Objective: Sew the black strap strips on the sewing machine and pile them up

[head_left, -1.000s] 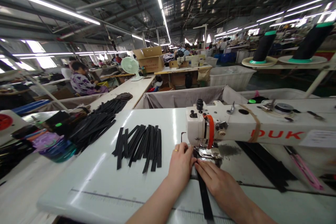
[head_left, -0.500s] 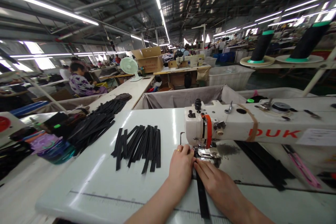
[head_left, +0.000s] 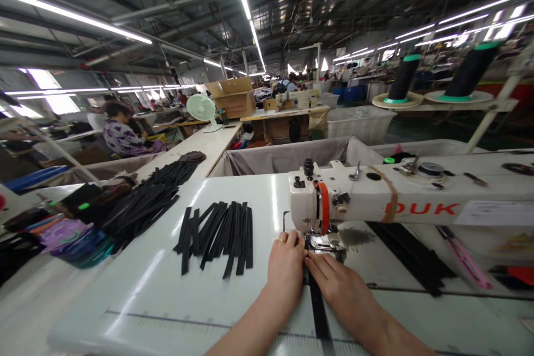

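Note:
A black fabric strip (head_left: 319, 311) runs from under the sewing machine's needle area toward me. My left hand (head_left: 287, 261) is closed at the strip's left side, fingertips pressed down close to the presser foot (head_left: 323, 243). From the right, my right hand (head_left: 340, 283) pinches the same strip, its fingertips touching those of the left. The part of the strip beneath the fingers is hidden. Above the hands is the head of the white sewing machine (head_left: 304, 200), with an orange guard on it.
A bundle of black strips (head_left: 217, 236) lies left of my hands, with a larger heap (head_left: 146, 200) beyond. More strips (head_left: 404, 253) and a pink-handled cutter (head_left: 465, 258) lie under the machine arm. Thread cones (head_left: 403, 80) stand at right. A person (head_left: 125, 130) sits far left.
The camera view has shifted slightly, so the scene sits a little further left. Both hands keep their hold on the strip, with little visible movement of it.

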Available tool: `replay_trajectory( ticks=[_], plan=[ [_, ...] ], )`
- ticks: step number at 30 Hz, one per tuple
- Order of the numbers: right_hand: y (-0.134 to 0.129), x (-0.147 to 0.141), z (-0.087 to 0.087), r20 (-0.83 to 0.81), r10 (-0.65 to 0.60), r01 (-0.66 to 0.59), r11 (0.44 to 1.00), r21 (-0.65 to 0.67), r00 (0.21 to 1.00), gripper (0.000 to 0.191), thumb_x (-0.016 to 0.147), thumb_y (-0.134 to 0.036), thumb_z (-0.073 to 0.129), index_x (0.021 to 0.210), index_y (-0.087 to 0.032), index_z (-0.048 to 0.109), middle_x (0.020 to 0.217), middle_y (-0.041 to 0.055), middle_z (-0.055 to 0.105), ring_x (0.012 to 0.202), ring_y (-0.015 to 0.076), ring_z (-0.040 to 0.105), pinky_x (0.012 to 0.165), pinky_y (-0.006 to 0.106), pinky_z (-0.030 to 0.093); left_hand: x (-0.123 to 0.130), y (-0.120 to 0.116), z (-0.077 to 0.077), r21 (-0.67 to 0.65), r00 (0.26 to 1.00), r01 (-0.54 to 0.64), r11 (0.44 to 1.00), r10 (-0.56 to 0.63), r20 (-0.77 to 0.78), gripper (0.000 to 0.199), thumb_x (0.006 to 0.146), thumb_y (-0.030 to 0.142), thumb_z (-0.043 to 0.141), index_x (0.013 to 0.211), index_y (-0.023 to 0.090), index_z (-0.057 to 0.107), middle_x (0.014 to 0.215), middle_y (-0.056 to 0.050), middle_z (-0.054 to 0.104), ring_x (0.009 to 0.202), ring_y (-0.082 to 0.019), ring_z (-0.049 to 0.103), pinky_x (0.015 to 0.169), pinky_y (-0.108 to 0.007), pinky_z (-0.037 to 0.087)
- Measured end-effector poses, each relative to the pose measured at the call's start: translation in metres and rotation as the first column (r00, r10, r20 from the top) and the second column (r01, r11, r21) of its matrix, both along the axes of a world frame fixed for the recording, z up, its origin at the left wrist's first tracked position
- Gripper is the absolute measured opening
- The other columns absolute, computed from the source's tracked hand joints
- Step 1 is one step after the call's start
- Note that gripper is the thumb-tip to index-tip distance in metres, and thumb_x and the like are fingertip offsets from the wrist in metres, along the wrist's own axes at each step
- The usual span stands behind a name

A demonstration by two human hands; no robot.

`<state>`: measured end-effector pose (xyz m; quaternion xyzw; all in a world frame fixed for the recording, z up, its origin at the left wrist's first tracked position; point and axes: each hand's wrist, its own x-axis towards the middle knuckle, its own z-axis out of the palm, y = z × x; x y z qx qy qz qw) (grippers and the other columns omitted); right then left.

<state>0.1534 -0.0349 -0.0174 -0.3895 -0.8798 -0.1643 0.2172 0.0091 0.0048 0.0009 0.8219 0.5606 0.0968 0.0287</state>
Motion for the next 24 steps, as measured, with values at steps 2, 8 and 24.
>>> replay_trajectory(
  ticks=[2, 8, 24],
  plan=[
    [0.0, 0.0, -0.001, -0.005, -0.005, 0.005, 1.0, -0.003, 1.0, 0.044, 0.08, 0.006, 0.033, 0.113, -0.008, 0.058, 0.105, 0.0137, 0.067, 0.094, 0.0224, 0.064, 0.078, 0.034, 0.056, 0.0, -0.001, 0.0, 0.002, 1.0, -0.006, 1.0, 0.006, 0.0, 0.019, 0.093, 0.019, 0.05, 0.108, 0.017, 0.063, 0.109, -0.006, 0.061, 0.099, -0.024, 0.053, 0.083, -0.036, 0.046],
    [0.002, 0.002, -0.001, -0.023, -0.004, 0.004, 0.999, -0.033, 1.0, 0.045, 0.079, 0.006, 0.034, 0.115, -0.008, 0.058, 0.108, 0.0142, 0.066, 0.097, 0.0234, 0.063, 0.08, 0.035, 0.056, 0.002, -0.002, 0.003, 0.021, 1.0, -0.011, 1.0, 0.011, 0.011, 0.022, 0.094, 0.018, 0.047, 0.108, 0.019, 0.063, 0.109, -0.007, 0.062, 0.098, -0.024, 0.053, 0.082, -0.037, 0.046],
    [0.004, 0.001, 0.004, -0.041, -0.011, 0.006, 0.992, -0.125, 0.999, 0.037, 0.081, 0.004, 0.045, 0.111, -0.013, 0.059, 0.104, 0.011, 0.066, 0.094, 0.0239, 0.062, 0.078, 0.035, 0.056, -0.015, -0.016, 0.014, -0.086, 0.929, 0.112, 0.99, -0.074, 0.363, 0.026, 0.09, 0.012, 0.045, 0.09, 0.02, 0.07, 0.112, -0.005, 0.065, 0.103, -0.023, 0.056, 0.091, -0.04, 0.045]
  ],
)
